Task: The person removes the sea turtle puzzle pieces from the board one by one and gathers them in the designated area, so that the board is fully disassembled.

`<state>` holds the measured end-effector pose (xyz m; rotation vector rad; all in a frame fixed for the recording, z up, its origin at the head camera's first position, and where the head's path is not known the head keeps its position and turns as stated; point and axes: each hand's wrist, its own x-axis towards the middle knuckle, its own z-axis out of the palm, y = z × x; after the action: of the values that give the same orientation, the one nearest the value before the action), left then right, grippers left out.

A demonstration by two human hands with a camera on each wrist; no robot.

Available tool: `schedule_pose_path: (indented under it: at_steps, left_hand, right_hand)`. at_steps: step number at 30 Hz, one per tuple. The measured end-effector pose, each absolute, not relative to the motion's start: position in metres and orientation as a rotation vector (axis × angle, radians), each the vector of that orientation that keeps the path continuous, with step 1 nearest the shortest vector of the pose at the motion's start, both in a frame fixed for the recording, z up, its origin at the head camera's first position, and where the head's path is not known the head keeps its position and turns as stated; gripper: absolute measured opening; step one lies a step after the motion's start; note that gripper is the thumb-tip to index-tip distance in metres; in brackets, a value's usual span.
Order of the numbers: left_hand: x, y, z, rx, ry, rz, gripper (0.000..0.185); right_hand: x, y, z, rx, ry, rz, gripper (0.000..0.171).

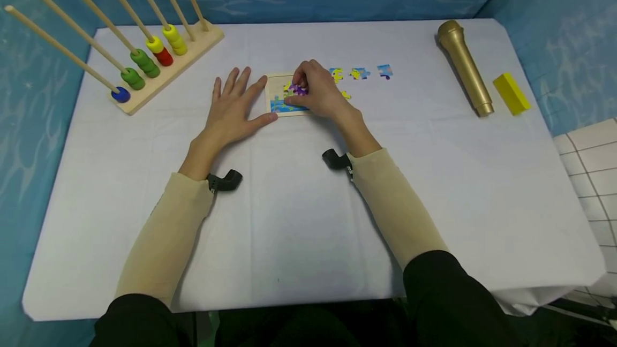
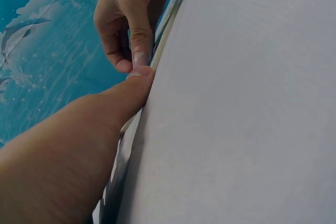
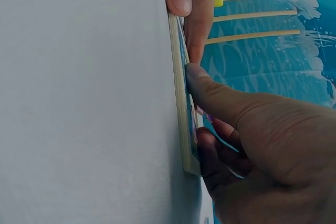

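A small wooden puzzle board lies on the white-covered table, with blue picture pieces along its near edge. My left hand lies flat beside it with straight fingers, and its thumb touches the board's near left corner. My right hand hovers over the board and pinches a purple puzzle piece against it. In the right wrist view the board shows edge-on, with my right thumb pressing on its face. Several loose pieces lie to the right of the board.
A wooden bead rack with long rods and coloured beads stands at the back left. A gold toy microphone and a yellow block lie at the back right. Blue patterned walls surround the table.
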<state>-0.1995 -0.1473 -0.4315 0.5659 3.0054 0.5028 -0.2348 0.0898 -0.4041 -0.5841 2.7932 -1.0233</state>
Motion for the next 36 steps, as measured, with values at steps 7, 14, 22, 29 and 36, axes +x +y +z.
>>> schedule_pose_path:
  at_steps: [7, 14, 22, 29, 36]
  left_hand:
    - [-0.2, -0.146, -0.431, 0.571, 3.01, 0.508, 0.087]
    - [-0.2, -0.146, -0.429, 0.572, 3.01, 0.498, 0.087]
    - [-0.198, -0.147, -0.43, 0.558, 2.997, 0.514, 0.087]
    - [-0.199, -0.148, -0.433, 0.562, 3.004, 0.506, 0.087]
    - [-0.199, -0.147, -0.432, 0.564, 3.008, 0.518, 0.088]
  right_hand:
    - [-0.234, 0.093, -0.409, -0.606, 2.793, -1.17, 0.046]
    - [-0.233, 0.097, -0.414, -0.66, 2.736, -1.377, 0.041]
    - [-0.231, 0.102, -0.412, -0.604, 2.667, -1.533, 0.025]
    - [-0.225, 0.114, -0.405, -0.52, 2.693, -1.464, 0.024]
    - [-0.221, 0.131, -0.405, -0.467, 2.634, -1.48, 0.025]
